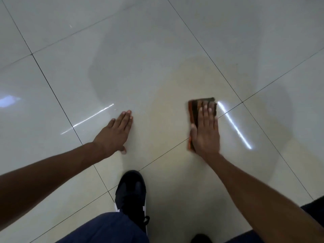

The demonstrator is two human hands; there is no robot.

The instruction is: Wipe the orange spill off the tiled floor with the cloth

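Observation:
A folded cloth (196, 106), striped brown and orange, lies flat on the glossy white tiled floor (140, 50) at centre right. My right hand (206, 133) presses on it with straight fingers and covers most of it; the hand looks slightly blurred. My left hand (115, 134) rests flat on the bare tile to the left, fingers straight, holding nothing. A faint yellowish-orange film (175, 88) tints the tile between and beyond the hands. No strong orange puddle shows.
My dark shoe (130, 193) and blue trouser knee (108, 228) sit at the bottom centre, close behind the hands. A dark mat or edge (313, 207) shows at the bottom right. Dark grout lines and bright light reflections cross the tiles.

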